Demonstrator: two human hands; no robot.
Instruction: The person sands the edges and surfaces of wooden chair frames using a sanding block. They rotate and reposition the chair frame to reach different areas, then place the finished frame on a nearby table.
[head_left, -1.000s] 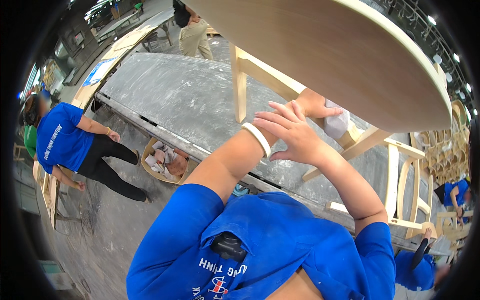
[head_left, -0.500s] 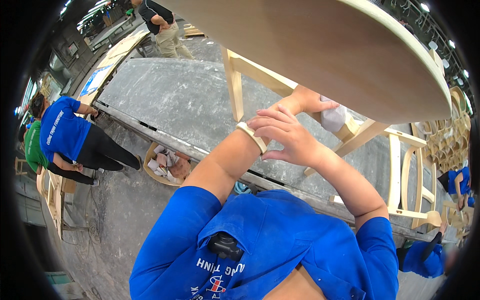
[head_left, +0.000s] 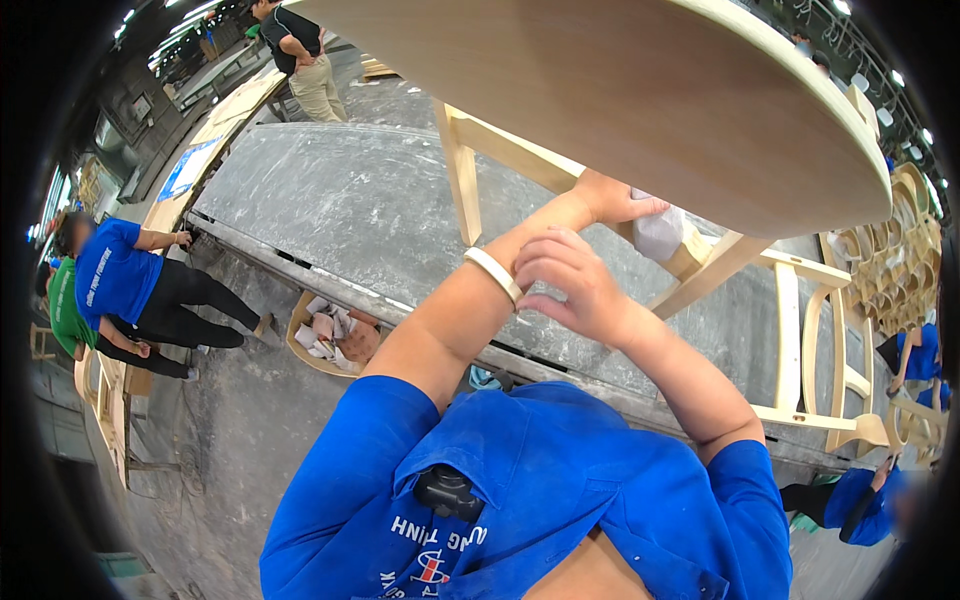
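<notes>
My left hand reaches under a large rounded wooden panel, part of a pale wooden furniture frame. Its thumb lies over a crumpled whitish piece, cloth or paper, pressed on a wooden rail; the other fingers are mostly hidden. A pale band circles my left wrist. My right hand is bent over that wrist, fingertips by the band, with a gap between thumb and curled fingers. One wooden leg stands left of my hands and another slants to their right.
The frame is on a grey worktable. A second pale chair frame lies at its right. A box of paper scraps sits on the floor at left. Co-workers in blue and green stand beyond it; others work at right.
My right hand's fingers have curled in, and the hand has shifted slightly down and left off the top of my left wrist. The wristband shows more fully. My left hand stays at the rail.
</notes>
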